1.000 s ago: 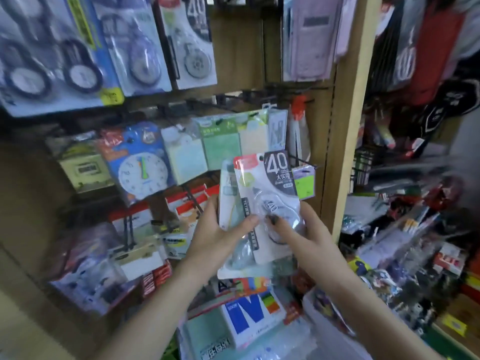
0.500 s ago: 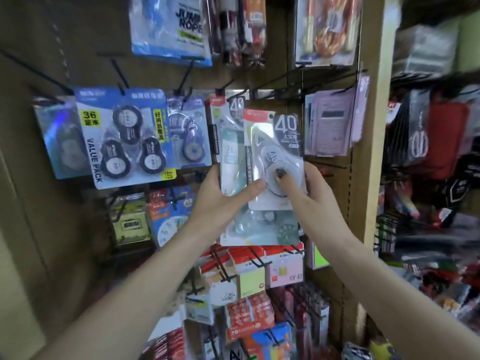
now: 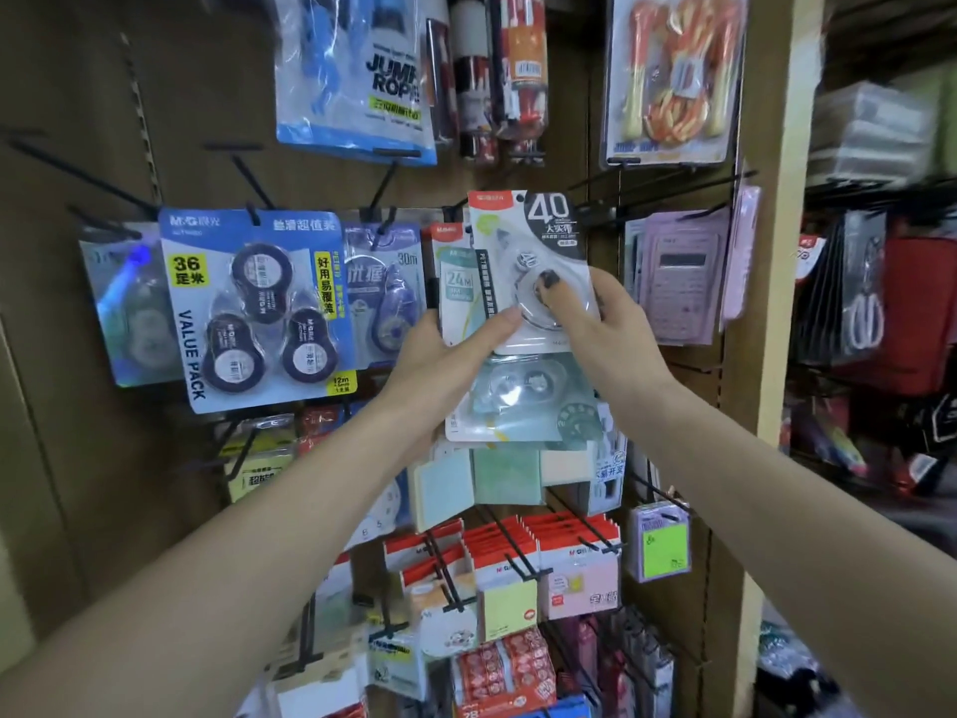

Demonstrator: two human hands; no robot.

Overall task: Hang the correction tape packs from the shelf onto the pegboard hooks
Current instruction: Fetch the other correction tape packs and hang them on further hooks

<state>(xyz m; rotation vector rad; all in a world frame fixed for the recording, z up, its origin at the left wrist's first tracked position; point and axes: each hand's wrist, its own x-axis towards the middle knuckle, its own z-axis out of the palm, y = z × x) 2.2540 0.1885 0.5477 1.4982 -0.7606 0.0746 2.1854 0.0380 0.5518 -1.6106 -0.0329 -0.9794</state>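
Observation:
Both hands hold a small stack of correction tape packs up against the brown pegboard (image 3: pixel 217 121). The front pack (image 3: pixel 523 235) is white with a black "40" corner; my right hand (image 3: pixel 595 323) grips it, thumb pressed on its clear blister. Behind it sit a "24M" pack (image 3: pixel 458 292) and a pale teal pack (image 3: pixel 523 401), held by my left hand (image 3: pixel 440 365). The front pack's top edge is level with black hooks (image 3: pixel 595 184) on the board. A blue "36 value pack" of tapes (image 3: pixel 259 303) and a "30m" pack (image 3: pixel 386 287) hang to the left.
Jump rope packs (image 3: pixel 357 70) hang above, purple calculators (image 3: pixel 678 277) to the right, sticky notes (image 3: pixel 518 572) on hooks below. A wooden upright (image 3: pixel 777 251) bounds the board on the right; beyond it hang scissors and bags. Bare hooks (image 3: pixel 77 173) stick out at upper left.
The packs have gone from low in front of the sticky notes up to the correction tape row. My view has tilted up with them, and the front pack now sits near the hooks.

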